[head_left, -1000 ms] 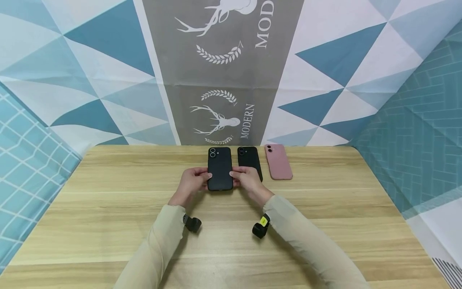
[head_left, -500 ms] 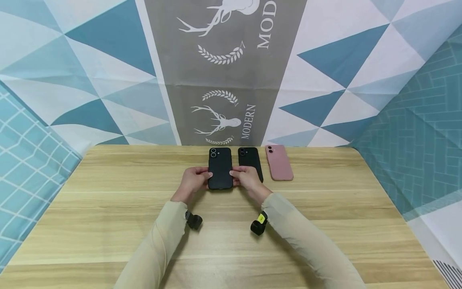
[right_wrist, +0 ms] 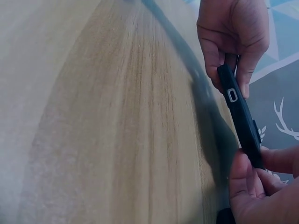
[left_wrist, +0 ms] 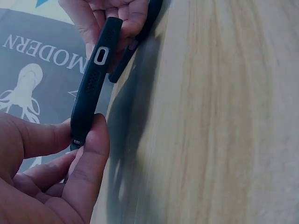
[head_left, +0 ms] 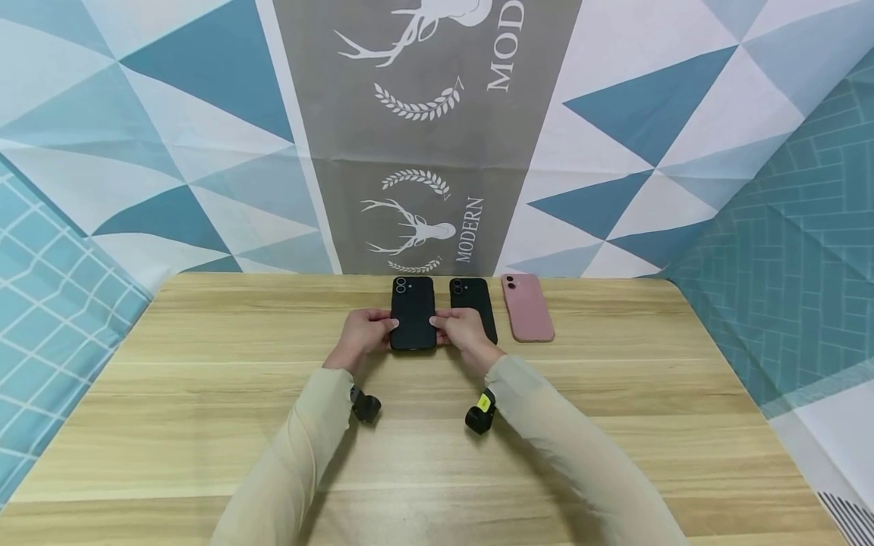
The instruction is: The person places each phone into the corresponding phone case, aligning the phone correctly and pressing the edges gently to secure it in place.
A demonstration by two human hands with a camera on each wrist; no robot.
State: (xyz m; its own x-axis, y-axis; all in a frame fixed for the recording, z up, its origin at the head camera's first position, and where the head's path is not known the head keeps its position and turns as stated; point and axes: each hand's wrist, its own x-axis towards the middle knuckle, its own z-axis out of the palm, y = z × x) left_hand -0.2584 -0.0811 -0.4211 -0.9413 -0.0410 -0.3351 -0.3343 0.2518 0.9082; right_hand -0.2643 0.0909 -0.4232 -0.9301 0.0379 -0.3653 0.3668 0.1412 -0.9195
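Observation:
A black phone in a case (head_left: 413, 312), its back with two ringed camera lenses facing up, is held between both hands near the table's far edge. My left hand (head_left: 358, 334) pinches its left side, thumb on the back and fingers beneath. The right hand (head_left: 466, 334) does the same along the right side. In both wrist views the phone's near end shows a pale-rimmed port opening, and a shadow falls on the table below it. A second black phone (head_left: 474, 296) lies just right of the held one, partly hidden by my right hand.
A pink phone (head_left: 529, 307) lies back up, to the right of the second black phone. Behind the wooden table (head_left: 423, 470) rises a patterned cloth backdrop (head_left: 410, 136). Each wrist wears a small black camera (head_left: 366, 408).
Both hands have shifted slightly left and toward the backdrop, carrying the held phone with them. The second black phone and the pink phone stay in place.

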